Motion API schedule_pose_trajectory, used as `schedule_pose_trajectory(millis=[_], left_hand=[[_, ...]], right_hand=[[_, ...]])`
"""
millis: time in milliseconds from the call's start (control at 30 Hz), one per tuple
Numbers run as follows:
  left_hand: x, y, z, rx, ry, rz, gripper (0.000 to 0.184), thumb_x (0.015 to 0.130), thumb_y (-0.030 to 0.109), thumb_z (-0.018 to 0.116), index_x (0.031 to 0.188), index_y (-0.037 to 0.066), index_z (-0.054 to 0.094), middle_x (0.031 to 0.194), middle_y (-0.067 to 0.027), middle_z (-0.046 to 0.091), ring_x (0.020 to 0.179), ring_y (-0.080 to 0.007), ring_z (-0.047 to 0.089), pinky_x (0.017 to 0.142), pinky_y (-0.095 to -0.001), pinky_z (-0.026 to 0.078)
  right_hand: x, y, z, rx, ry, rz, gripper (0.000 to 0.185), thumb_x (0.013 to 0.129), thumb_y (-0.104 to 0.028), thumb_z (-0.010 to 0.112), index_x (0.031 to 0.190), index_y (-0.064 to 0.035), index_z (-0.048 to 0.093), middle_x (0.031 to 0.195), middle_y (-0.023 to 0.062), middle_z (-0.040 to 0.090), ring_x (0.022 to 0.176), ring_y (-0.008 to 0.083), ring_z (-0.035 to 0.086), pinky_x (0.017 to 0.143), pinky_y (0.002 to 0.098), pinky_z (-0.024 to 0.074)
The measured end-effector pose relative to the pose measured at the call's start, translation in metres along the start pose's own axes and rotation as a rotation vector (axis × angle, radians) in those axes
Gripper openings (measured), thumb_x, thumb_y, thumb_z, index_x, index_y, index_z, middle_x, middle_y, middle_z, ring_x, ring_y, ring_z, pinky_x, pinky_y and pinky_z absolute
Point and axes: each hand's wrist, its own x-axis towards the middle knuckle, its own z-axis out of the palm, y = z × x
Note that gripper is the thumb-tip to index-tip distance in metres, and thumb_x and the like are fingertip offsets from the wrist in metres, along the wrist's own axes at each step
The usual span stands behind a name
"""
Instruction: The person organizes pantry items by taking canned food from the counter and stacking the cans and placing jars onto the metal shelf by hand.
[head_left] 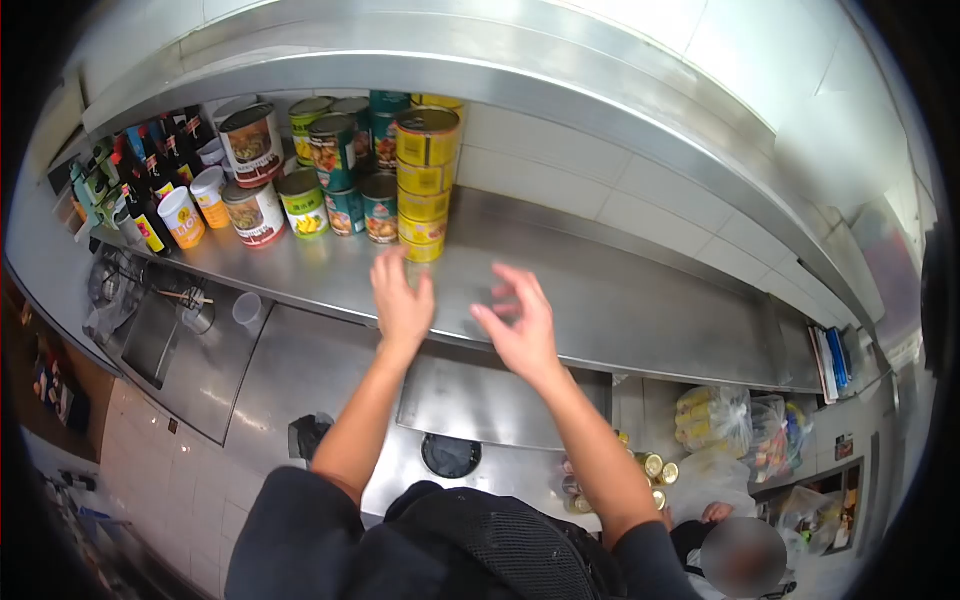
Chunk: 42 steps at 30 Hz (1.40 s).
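Observation:
My left hand point(403, 297) is over the front part of the steel shelf point(620, 290), just below the foot of a stack of yellow cans point(425, 180). Its fingers point up toward the stack, and nothing shows in it. To the right, my right hand point(520, 315) hovers over the shelf with thumb and fingers apart, holding nothing. Left of the yellow stack stand green and teal cans point(332, 150), a can with a yellow-green label point(303, 203) and large white-and-red cans point(254, 215).
Dark bottles point(147, 222) and orange-white tins point(182, 218) fill the shelf's left end. Below are a sink point(150, 340), a clear cup point(247, 311) and a round black opening point(451, 456). Bagged cans point(712, 420) and a person point(715, 512) are at lower right.

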Motion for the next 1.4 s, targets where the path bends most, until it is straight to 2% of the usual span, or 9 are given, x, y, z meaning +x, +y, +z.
schedule_pose_trajectory(millis=[100, 233, 500, 600, 700, 733, 1033, 1300, 1400], left_hand=[[-0.004, 0.002, 0.004, -0.043, 0.016, 0.016, 0.045, 0.089, 0.004, 0.064, 0.133, -0.002, 0.055, 0.131, -0.025, 0.055, 0.124, -0.0454, 0.052, 0.108, -0.0509, 0.042], [-0.005, -0.011, 0.0, -0.077, 0.062, -0.024, 0.044, 0.091, 0.002, 0.061, 0.133, -0.002, 0.054, 0.131, -0.0236, 0.055, 0.126, -0.0427, 0.053, 0.107, -0.0484, 0.043], [0.01, -0.004, -0.001, -0.46, 0.072, -0.315, 0.047, 0.094, 0.01, 0.07, 0.136, -0.003, 0.053, 0.136, -0.019, 0.053, 0.124, -0.0326, 0.056, 0.102, -0.043, 0.047], [0.067, 0.029, -0.019, -0.438, 0.147, -0.089, 0.07, 0.087, 0.017, 0.082, 0.147, 0.002, 0.049, 0.14, -0.0171, 0.052, 0.126, -0.0308, 0.055, 0.103, -0.0408, 0.047], [0.125, 0.058, -0.003, -0.236, 0.055, 0.186, 0.093, 0.076, 0.03, 0.092, 0.153, 0.009, 0.044, 0.148, -0.0235, 0.046, 0.134, -0.0429, 0.05, 0.11, -0.0482, 0.044], [0.141, 0.061, 0.008, -0.34, -0.117, 0.045, 0.089, 0.075, 0.027, 0.091, 0.15, 0.01, 0.046, 0.15, -0.0252, 0.044, 0.134, -0.0419, 0.049, 0.109, -0.0476, 0.045], [0.082, 0.031, 0.068, -0.572, -0.139, -0.248, 0.059, 0.077, 0.004, 0.082, 0.128, -0.003, 0.055, 0.121, -0.0153, 0.066, 0.112, -0.0254, 0.065, 0.101, -0.0376, 0.049], [0.056, 0.042, 0.067, -0.399, -0.06, 0.005, 0.058, 0.078, 0.002, 0.083, 0.127, -0.001, 0.052, 0.121, -0.0132, 0.063, 0.111, -0.0248, 0.064, 0.1, -0.0372, 0.05], [0.043, 0.092, 0.066, -0.859, -0.237, -0.101, 0.056, 0.084, 0.0, 0.081, 0.13, 0.003, 0.048, 0.124, -0.0101, 0.062, 0.113, -0.0196, 0.063, 0.098, -0.0342, 0.052]], right_hand=[[0.077, 0.001, 0.041, 0.136, 0.084, 0.141, 0.09, 0.077, -0.011, 0.091, 0.151, 0.0019, 0.042, 0.142, 0.019, 0.056, 0.127, 0.0261, 0.059, 0.093, 0.0349, 0.0584], [0.116, 0.051, 0.105, -0.015, 0.096, 0.076, 0.098, 0.068, -0.016, 0.097, 0.148, 0.0, 0.043, 0.132, 0.0218, 0.065, 0.119, 0.0292, 0.067, 0.096, 0.0411, 0.0561], [0.103, 0.054, 0.111, -0.213, 0.125, 0.307, 0.079, 0.06, -0.03, 0.1, 0.12, 0.0015, 0.058, 0.114, 0.0245, 0.074, 0.109, 0.0392, 0.073, 0.092, 0.0458, 0.058], [0.071, 0.045, 0.085, -0.231, 0.126, 0.331, 0.083, 0.059, -0.029, 0.099, 0.122, 0.0001, 0.053, 0.113, 0.0227, 0.073, 0.109, 0.0386, 0.072, 0.093, 0.0451, 0.0573], [0.045, 0.038, 0.061, -0.19, 0.103, 0.328, 0.085, 0.059, -0.024, 0.098, 0.125, -0.0003, 0.05, 0.114, 0.0217, 0.072, 0.109, 0.0384, 0.07, 0.095, 0.0451, 0.0562], [0.041, 0.03, 0.053, -0.204, 0.089, 0.339, 0.084, 0.059, -0.024, 0.098, 0.124, -0.0002, 0.05, 0.114, 0.0217, 0.072, 0.109, 0.0383, 0.071, 0.094, 0.0452, 0.0562], [-0.023, 0.031, -0.027, -0.255, 0.268, 0.384, 0.079, 0.063, -0.025, 0.095, 0.125, -0.0009, 0.052, 0.117, 0.0205, 0.071, 0.112, 0.0361, 0.07, 0.096, 0.0444, 0.056], [-0.046, 0.057, -0.076, -0.261, 0.363, 0.351, 0.088, 0.065, -0.022, 0.097, 0.135, -0.0014, 0.048, 0.123, 0.0193, 0.069, 0.117, 0.0351, 0.068, 0.101, 0.0443, 0.0543], [-0.044, 0.064, -0.074, -0.246, 0.378, 0.351, 0.085, 0.065, -0.022, 0.098, 0.13, -0.0016, 0.047, 0.121, 0.0197, 0.07, 0.115, 0.0331, 0.069, 0.099, 0.0418, 0.0553]])
